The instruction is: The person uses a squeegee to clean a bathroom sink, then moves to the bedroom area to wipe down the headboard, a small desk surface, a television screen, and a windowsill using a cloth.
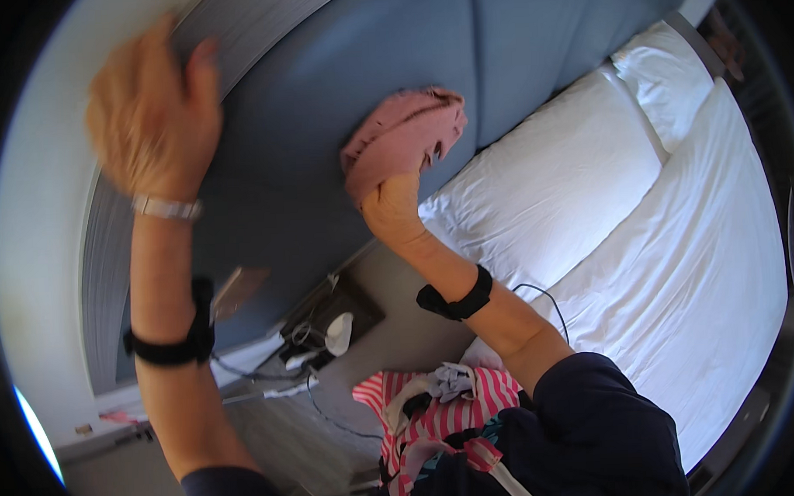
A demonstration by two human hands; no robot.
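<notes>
A dusty-pink cloth (403,133) covers most of my right hand (395,202), which holds it against the blue-grey padded wall panel (289,166). Only the heel of that hand and the wrist show; the fingers are hidden under the folds. My left hand (156,118) is raised at the upper left, blurred, with nothing in it and the thumb apart from the fingers. It overlaps the grey wood-grain trim (232,40) along the panel's edge; whether it touches the trim, I cannot tell.
On the right is a bed with white pillows (551,157) and a white sheet (686,264). A white corded object (339,333) and cables lie below the panel. A red-and-white striped bag (436,417) with cloths hangs at my front. A pale wall (37,260) stands left.
</notes>
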